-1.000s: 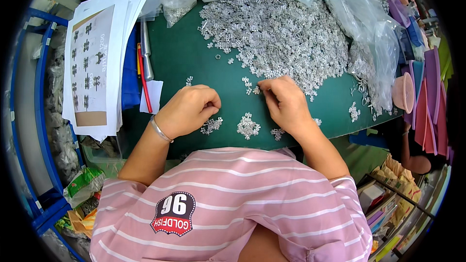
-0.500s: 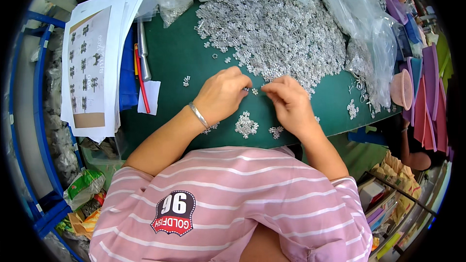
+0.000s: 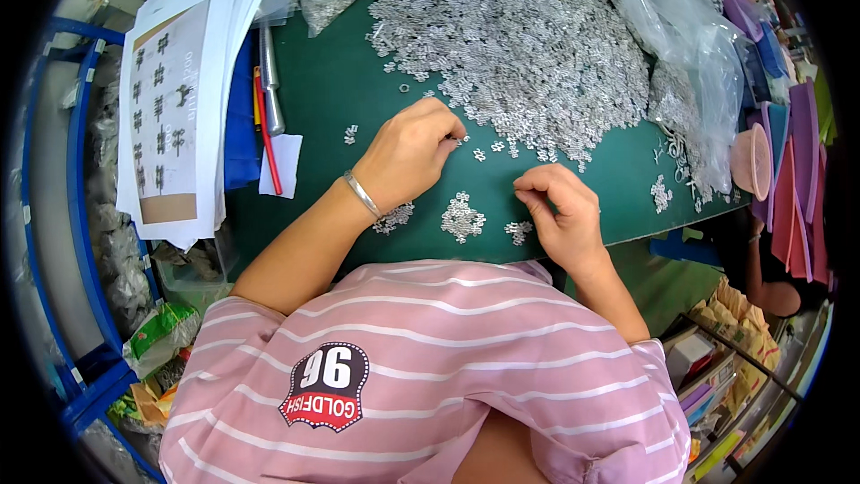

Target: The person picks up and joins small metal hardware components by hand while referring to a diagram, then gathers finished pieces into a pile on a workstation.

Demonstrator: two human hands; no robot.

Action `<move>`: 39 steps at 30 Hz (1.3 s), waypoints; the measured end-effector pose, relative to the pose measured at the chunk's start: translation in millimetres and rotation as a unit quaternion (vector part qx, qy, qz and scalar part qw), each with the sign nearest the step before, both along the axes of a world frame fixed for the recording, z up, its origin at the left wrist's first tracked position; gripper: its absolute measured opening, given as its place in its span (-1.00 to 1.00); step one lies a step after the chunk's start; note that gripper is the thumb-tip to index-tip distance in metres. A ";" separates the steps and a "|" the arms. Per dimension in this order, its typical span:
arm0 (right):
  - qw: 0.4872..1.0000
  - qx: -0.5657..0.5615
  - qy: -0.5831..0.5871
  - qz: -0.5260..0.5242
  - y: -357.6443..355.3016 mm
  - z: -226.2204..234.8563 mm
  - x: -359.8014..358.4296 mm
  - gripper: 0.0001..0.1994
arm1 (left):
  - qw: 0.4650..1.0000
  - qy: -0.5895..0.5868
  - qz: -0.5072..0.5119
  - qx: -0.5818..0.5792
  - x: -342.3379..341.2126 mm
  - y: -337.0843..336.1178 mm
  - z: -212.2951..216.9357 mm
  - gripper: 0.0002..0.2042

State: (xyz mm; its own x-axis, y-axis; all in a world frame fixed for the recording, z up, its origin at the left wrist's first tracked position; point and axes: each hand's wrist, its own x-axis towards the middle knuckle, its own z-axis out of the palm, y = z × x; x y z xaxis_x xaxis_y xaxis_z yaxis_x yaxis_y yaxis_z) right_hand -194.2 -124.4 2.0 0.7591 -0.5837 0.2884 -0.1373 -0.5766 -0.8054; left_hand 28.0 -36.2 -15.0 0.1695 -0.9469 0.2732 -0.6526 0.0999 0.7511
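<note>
My left hand [image 3: 408, 151] is closed in a pinch at the near edge of a big heap of small silver metal pieces [image 3: 537, 63]. A tiny silver metal piece [image 3: 462, 140] shows at its fingertips. Just right of them lie two loose pieces [image 3: 479, 154] on the green tabletop [image 3: 322, 63]. My right hand [image 3: 566, 213] hovers apart from the left, thumb and forefinger pressed together; what they hold, if anything, is too small to make out. Between my forearms sits a small pile of pieces [image 3: 462, 218], with smaller piles beside my left wrist [image 3: 394, 218] and right hand [image 3: 518, 232].
Printed sheets [image 3: 210, 108] with pictures of parts lie at the left, beside a red pen [image 3: 267, 139] and a metal-handled tool [image 3: 270, 81]. Clear plastic bags [image 3: 708, 72] of metal parts line the back and right. A pink cup [image 3: 751, 163] stands at the right edge.
My right hand has drawn back toward me and to the right, away from my left hand. The left stays pinched near the heap. Two loose pieces now show beside its fingertips.
</note>
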 end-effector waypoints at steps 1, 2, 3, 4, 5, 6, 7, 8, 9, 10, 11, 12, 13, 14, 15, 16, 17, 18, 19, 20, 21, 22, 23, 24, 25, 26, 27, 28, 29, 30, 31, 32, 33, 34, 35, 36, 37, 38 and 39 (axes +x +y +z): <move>1.000 0.010 -0.001 0.002 3.2 -0.6 4.8 -0.84 | 1.000 0.009 0.001 -0.003 1.0 0.2 4.3 -0.89; 1.000 0.004 -0.018 0.014 3.1 -3.4 10.4 -0.84 | 0.996 0.071 -0.003 0.046 1.2 3.3 11.5 -0.88; 0.999 0.018 -0.021 0.016 3.0 -2.2 15.6 -0.85 | 0.991 0.112 -0.031 0.063 -0.8 5.3 20.1 -0.88; 0.999 0.033 -0.024 0.017 3.8 0.5 22.2 -0.85 | 0.983 0.152 -0.060 0.080 -2.8 7.6 27.9 -0.87; 0.998 0.047 -0.026 0.019 5.3 2.0 28.1 -0.86 | 0.972 0.193 -0.089 0.096 -5.5 10.2 32.2 -0.86; 0.995 0.093 -0.039 0.016 7.1 1.1 32.4 -0.89 | 0.970 0.202 -0.088 0.101 -9.9 11.7 33.6 -0.84; 0.991 0.126 -0.048 0.011 9.1 0.8 34.7 -0.89 | 0.978 0.174 -0.082 0.086 -10.5 13.3 32.3 -0.85; 0.986 0.159 -0.058 0.005 10.8 0.5 36.4 -0.90 | 0.984 0.146 -0.076 0.071 -10.1 15.0 29.0 -0.85; 0.979 0.191 -0.065 -0.001 11.6 -0.3 36.1 -0.90 | 0.989 0.120 -0.070 0.056 -11.2 16.3 25.9 -0.85; 0.977 0.201 -0.069 0.007 11.2 -1.4 34.8 -0.90 | 0.990 0.122 -0.051 0.042 -13.3 17.1 25.0 -0.87; 0.975 0.212 -0.072 0.014 10.6 -2.7 33.4 -0.90 | 0.990 0.129 -0.046 0.044 -14.4 17.4 25.4 -0.88; 0.972 0.222 -0.074 0.021 10.0 -3.8 30.9 -0.90 | 0.989 0.138 -0.040 0.046 -16.2 17.6 26.0 -0.88; 0.971 0.228 -0.065 0.021 9.7 -4.4 28.5 -0.91 | 0.987 0.147 -0.034 0.048 -17.5 17.3 25.8 -0.88; 0.971 0.233 -0.057 0.020 9.7 -4.9 26.3 -0.91 | 0.991 0.123 -0.045 0.030 -18.5 16.6 24.2 -0.88; 0.970 0.238 -0.051 0.019 10.0 -5.0 24.6 -0.91 | 0.994 0.097 -0.057 0.011 -18.5 16.1 22.9 -0.87; 0.961 0.269 -0.055 0.020 10.4 -5.0 22.9 -0.91 | 0.995 0.071 -0.068 -0.008 -18.5 15.6 21.8 -0.87; 0.952 0.300 -0.060 0.022 10.9 -5.0 21.3 -0.91 | 0.995 0.057 -0.082 -0.018 -18.3 15.4 21.2 -0.86; 0.941 0.330 -0.064 0.021 10.5 -5.1 19.0 -0.92 | 0.994 0.044 -0.097 -0.028 -18.5 13.9 20.3 -0.86; 0.926 0.370 -0.070 0.025 10.7 -6.0 17.8 -0.91 | 0.992 0.031 -0.112 -0.039 -18.4 12.8 19.5 -0.85; 0.909 0.408 -0.077 0.030 11.8 -7.9 17.7 -0.91 | 0.991 0.028 -0.117 -0.049 -17.9 14.2 19.7 -0.85; 0.891 0.444 -0.084 0.034 12.4 -10.0 18.0 -0.91 | 0.990 0.024 -0.122 -0.061 -17.7 16.7 20.8 -0.85; 0.881 0.457 -0.113 0.044 14.2 -13.5 19.7 -0.90 | 0.989 0.021 -0.126 -0.074 -18.7 17.7 21.3 -0.85; 0.888 0.449 -0.090 0.043 12.2 -11.2 15.2 -0.89 | 0.988 0.030 -0.137 -0.071 -20.8 16.9 21.1 -0.85; 0.892 0.445 -0.069 0.047 12.6 -9.4 13.1 -0.89 | 0.987 0.036 -0.142 -0.063 -20.4 19.9 21.7 -0.84; 0.895 0.441 -0.047 0.052 12.2 -8.5 10.8 -0.89 | 0.987 0.042 -0.146 -0.055 -20.0 21.7 22.1 -0.84; 0.904 0.423 -0.052 0.038 10.3 -9.3 7.8 -0.89 | 0.988 0.055 -0.139 -0.049 -18.9 21.7 23.5 -0.85; 0.914 0.402 -0.049 0.026 7.1 -9.7 5.1 -0.90 | 0.988 0.068 -0.131 -0.043 -17.8 21.5 25.3 -0.85; 0.919 0.391 -0.049 0.017 3.1 -7.6 3.1 -0.90 | 0.988 0.081 -0.123 -0.036 -16.5 21.2 26.0 -0.85; 0.924 0.380 -0.049 0.009 -0.7 -4.9 1.4 -0.91 | 0.991 0.078 -0.099 -0.038 -14.3 21.4 24.9 -0.86; 0.945 0.326 -0.017 -0.014 -3.1 -4.9 0.2 -0.92 | 0.994 0.073 -0.076 -0.039 -10.4 21.3 23.7 -0.87; 0.957 0.291 0.014 -0.012 -2.5 -2.6 0.3 -0.92 | 0.996 0.068 -0.052 -0.040 -7.4 21.3 23.0 -0.87; 0.966 0.255 0.045 -0.010 -1.2 1.2 0.3 -0.91 | 0.997 0.070 -0.030 -0.030 -5.7 21.4 24.7 -0.89; 0.973 0.217 0.077 -0.007 0.3 3.8 0.5 -0.91 | 0.997 0.076 -0.022 -0.013 -3.6 21.5 25.0 -0.89; 0.981 0.176 0.086 0.016 3.4 4.3 2.0 -0.91 | 0.997 0.081 -0.014 0.005 -1.3 21.9 25.0 -0.89; 0.986 0.145 0.068 0.037 7.2 5.1 6.2 -0.91 | 0.996 0.087 -0.006 0.023 0.8 23.1 25.4 -0.89; 0.990 0.117 0.066 0.053 9.7 2.7 9.0 -0.91 | 0.994 0.089 -0.030 0.052 2.8 24.6 26.1 -0.88; 0.992 0.088 0.064 0.068 11.3 -1.1 10.6 -0.91 | 0.994 0.069 -0.061 0.053 2.6 25.7 25.0 -0.88; 0.993 0.071 0.068 0.066 11.7 -4.4 11.3 -0.91 | 0.993 0.049 -0.092 0.053 1.3 27.1 22.3 -0.87; 0.994 0.053 0.073 0.065 11.7 -7.5 12.3 -0.91 | 0.991 0.030 -0.122 0.053 -0.6 28.5 19.2 -0.87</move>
